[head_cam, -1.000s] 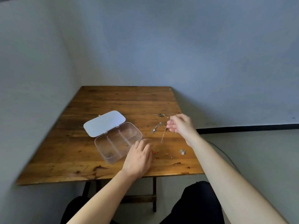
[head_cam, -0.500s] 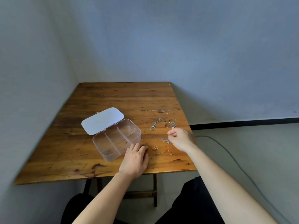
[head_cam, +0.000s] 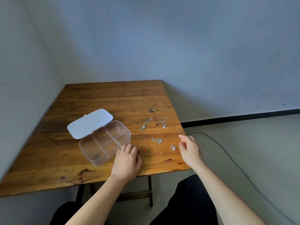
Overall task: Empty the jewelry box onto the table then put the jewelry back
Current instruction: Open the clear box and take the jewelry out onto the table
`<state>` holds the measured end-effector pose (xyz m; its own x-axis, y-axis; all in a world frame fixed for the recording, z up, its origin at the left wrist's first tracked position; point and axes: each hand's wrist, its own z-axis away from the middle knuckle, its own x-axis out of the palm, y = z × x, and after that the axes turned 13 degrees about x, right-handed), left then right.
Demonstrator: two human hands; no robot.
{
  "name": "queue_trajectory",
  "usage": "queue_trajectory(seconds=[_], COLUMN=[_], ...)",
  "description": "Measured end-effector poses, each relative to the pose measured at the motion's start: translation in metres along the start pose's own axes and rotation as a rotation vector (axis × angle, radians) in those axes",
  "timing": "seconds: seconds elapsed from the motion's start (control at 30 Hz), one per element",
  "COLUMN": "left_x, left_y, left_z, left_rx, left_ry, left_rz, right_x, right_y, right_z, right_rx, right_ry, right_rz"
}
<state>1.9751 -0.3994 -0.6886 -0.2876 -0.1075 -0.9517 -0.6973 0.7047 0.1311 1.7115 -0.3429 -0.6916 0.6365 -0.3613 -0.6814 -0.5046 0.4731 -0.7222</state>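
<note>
A clear plastic jewelry box with three compartments lies on the wooden table, its white lid swung open behind it. Its compartments look bare. Jewelry is spread to its right: two silver chains farther back, a small silver chain, a red charm, a gold chain and a sparkly piece. My left hand rests flat on the table, its fingertips at the box's near right corner. My right hand hovers open at the table's right edge, holding nothing.
The table stands in a corner between grey walls. A grey cable runs across the floor to the right. My dark-clothed legs are under the near table edge.
My right hand lowered a silver chain onto the table, let it go and drew back to the right, open. My left hand stayed by the box.
</note>
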Motion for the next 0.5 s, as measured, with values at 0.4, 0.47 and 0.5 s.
queue_trajectory(seconds=[0.4,0.47,0.5], left_x=[0.009,0.011,0.012], left_y=[0.008,0.015,0.021], left_z=[-0.007,-0.008,-0.01], left_rx=[-0.028,-0.089,-0.126], left_ry=[0.05,0.038,0.025], left_rz=[-0.077,-0.041,-0.02], right_x=[0.018,0.018,0.019], right_y=[0.02,0.021,0.022], right_z=[0.012,0.012,0.012], right_rx=[-0.166,-0.192,-0.214], right_ry=[0.059,0.087,0.098], right_rz=[0.104,0.101,0.102])
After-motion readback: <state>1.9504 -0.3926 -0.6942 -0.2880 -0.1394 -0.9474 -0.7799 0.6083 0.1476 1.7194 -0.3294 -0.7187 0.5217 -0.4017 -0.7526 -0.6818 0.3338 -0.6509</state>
